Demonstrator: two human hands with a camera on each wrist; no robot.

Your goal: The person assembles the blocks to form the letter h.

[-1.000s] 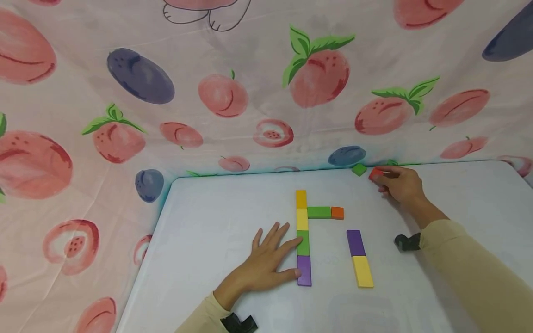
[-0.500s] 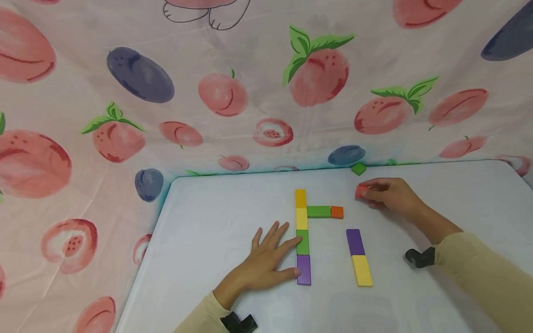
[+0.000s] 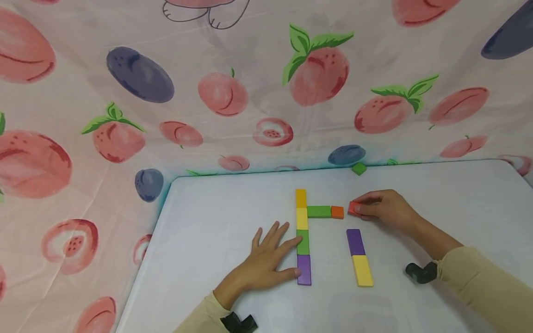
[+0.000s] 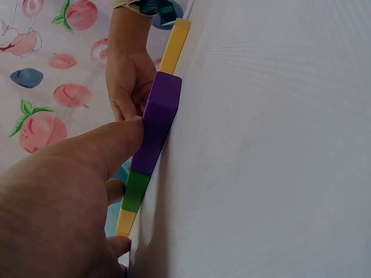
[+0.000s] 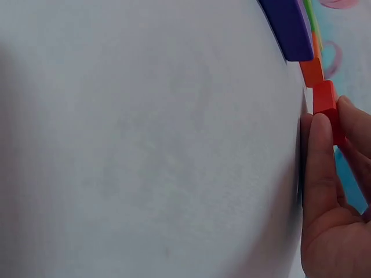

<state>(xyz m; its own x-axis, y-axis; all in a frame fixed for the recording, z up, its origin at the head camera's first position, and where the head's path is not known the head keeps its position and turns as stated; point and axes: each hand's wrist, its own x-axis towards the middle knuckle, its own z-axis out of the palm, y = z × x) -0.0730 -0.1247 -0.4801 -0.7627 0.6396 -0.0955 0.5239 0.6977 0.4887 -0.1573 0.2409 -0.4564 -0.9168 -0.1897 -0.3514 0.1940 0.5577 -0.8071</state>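
Observation:
In the head view, my right hand (image 3: pixel 389 209) pinches a small red block (image 3: pixel 353 208) between thumb and fingers, a short gap right of the orange block (image 3: pixel 337 212). That orange block adjoins a green block (image 3: pixel 319 212) lying sideways off a column of blocks. My left hand (image 3: pixel 264 266) is spread flat on the table, its thumb touching the purple block (image 3: pixel 304 270) and a finger touching the green block (image 3: pixel 304 249) of the column. Two yellow blocks (image 3: pixel 301 218) make up the column's far part. The right wrist view shows the red block (image 5: pixel 328 110) between my fingertips.
A purple block (image 3: pixel 356 242) and a yellow block (image 3: pixel 363 271) lie end to end in a slightly slanted line to the right. One green block (image 3: pixel 359 169) lies at the table's back edge. A fruit-print cloth (image 3: pixel 233 51) hangs behind the white table (image 3: pixel 200 208).
My right hand has carried the red block from near the back edge toward me and leftward, close to the orange block. The left hand has stayed in place.

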